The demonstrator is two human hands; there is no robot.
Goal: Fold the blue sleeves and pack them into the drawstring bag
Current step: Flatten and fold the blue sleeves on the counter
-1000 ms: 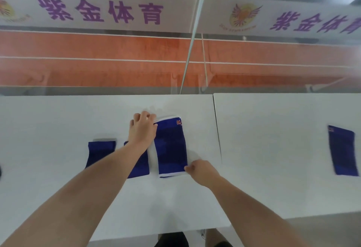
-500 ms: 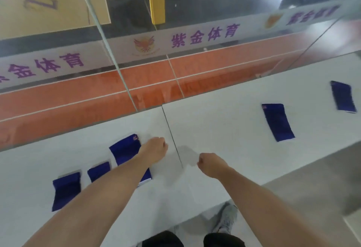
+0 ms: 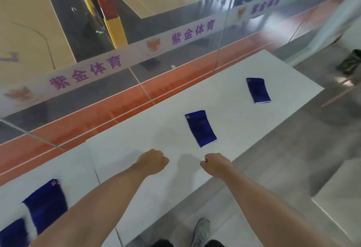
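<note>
Two unfolded blue sleeves are seen lying flat on the white tabletop (image 3: 244, 121) ahead of the hands: the nearer sleeve (image 3: 200, 128) lies just beyond and slightly to the right of the right hand (image 3: 215, 164), and the farther sleeve (image 3: 258, 90) lies well beyond it, toward the tabletop's far end. Behind the left hand (image 3: 153, 161), beside the left forearm, a larger sleeve (image 3: 46, 204) is laid out, and a smaller blue piece (image 3: 11, 233), which appears to be folded, is cut off by the lower left corner.

The fingers of both hands are curled in toward the palms as loose fists, and nothing is seen to be held in either; both are kept above the bare tabletop, apart from every sleeve.

The task is judged to be in its early or middle part: at least two sleeves remain to be folded, and none is shown packed. No drawstring bag is visible, so its place and contents cannot be told.
</note>
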